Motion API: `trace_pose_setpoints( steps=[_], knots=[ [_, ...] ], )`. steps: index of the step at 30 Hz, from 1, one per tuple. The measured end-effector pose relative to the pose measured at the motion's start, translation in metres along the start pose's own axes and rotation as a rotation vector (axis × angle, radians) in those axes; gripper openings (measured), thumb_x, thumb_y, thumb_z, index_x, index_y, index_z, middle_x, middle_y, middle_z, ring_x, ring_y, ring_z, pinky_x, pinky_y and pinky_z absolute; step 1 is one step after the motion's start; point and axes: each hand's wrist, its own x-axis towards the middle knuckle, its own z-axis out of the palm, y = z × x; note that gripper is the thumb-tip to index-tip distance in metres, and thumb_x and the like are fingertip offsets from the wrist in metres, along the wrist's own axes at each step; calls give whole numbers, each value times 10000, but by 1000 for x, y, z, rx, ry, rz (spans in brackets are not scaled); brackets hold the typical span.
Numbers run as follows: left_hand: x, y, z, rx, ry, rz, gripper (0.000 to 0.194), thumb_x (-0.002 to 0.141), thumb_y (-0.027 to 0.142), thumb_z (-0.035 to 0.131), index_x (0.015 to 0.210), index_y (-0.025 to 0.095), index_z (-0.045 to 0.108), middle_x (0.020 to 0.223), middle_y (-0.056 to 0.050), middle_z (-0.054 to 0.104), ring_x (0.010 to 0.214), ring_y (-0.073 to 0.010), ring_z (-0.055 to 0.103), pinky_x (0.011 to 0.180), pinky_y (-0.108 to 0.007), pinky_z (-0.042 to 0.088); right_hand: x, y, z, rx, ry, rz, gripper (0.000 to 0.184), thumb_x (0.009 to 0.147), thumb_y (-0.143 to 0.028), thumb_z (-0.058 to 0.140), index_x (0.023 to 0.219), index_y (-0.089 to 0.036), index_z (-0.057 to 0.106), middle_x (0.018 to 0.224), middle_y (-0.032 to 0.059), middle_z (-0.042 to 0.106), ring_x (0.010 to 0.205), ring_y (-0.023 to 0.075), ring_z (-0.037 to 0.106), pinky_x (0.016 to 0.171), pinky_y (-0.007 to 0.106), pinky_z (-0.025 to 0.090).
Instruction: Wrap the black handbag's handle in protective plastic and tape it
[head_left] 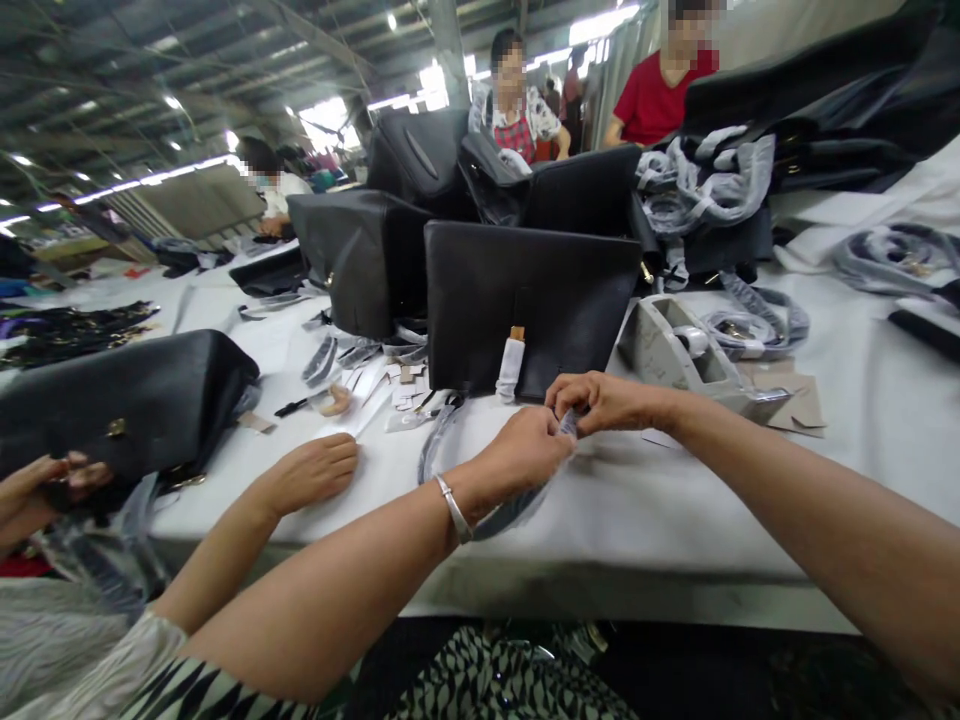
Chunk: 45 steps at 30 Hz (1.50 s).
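Observation:
My left hand (525, 445), with a silver bangle on the wrist, is closed on a dark strap (517, 512) sheathed in clear plastic wrap. Close against it, my right hand (600, 400) pinches the same strap near its end. The strap loops down over the table edge and back behind my left wrist. Just beyond my hands stands a black bag (525, 290), upright, with a white-wrapped tab (511, 365) hanging on its front. My fingers hide the strap's end.
To the right sit a grey tape dispenser (675, 345), a wrapped strap coil (750, 325) and cardboard pieces (791, 400). More black bags (352, 260) are piled behind. At left, a co-worker's hand (319, 470) rests on the white table beside another black bag (127, 400). Other people stand across the table.

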Motion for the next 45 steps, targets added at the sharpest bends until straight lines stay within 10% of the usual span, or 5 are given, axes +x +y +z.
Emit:
trace_pose_setpoints(
  steps=[9, 17, 23, 31, 45],
  knots=[
    [-38, -24, -23, -89, -242, -236, 191, 892, 288, 436, 754, 169, 494, 517, 29, 483, 399, -108, 436, 401, -204, 330, 15, -8, 1, -201, -120, 129, 72, 576, -163, 641, 578, -157, 569, 893, 11, 582, 727, 127, 542, 673, 223, 428],
    [-109, -40, -20, 606, -130, 144, 228, 962, 314, 396, 883, 175, 558, 731, -66, 642, 643, -225, 583, 587, -309, 390, 16, 4, 0, -228, -149, 157, 59, 564, -150, 608, 594, -164, 559, 938, 21, 591, 782, 154, 567, 711, 241, 430],
    [-136, -85, -16, 661, -92, 424, 174, 985, 264, 412, 872, 184, 517, 785, -18, 639, 715, -181, 559, 784, -357, 419, 18, 2, 1, -265, -181, 190, 58, 573, -179, 603, 577, -169, 547, 963, 18, 602, 788, 163, 583, 704, 250, 428],
    [-113, -144, -82, 873, 11, 763, 84, 904, 141, 544, 850, 202, 566, 845, -7, 611, 997, -198, 508, 1117, -450, 189, 21, -10, 2, -363, -222, 237, 40, 572, -146, 570, 588, -181, 561, 1017, 32, 626, 816, 186, 616, 697, 274, 460],
    [-117, -103, -43, 732, -26, 927, 116, 928, 216, 495, 857, 173, 575, 956, -73, 607, 955, -214, 510, 956, -374, 359, -15, -87, 32, -622, -138, 90, 513, 750, -364, 671, 1252, -277, 611, 1270, 89, 613, 1182, 306, 542, 1027, 488, 414]
  ],
)
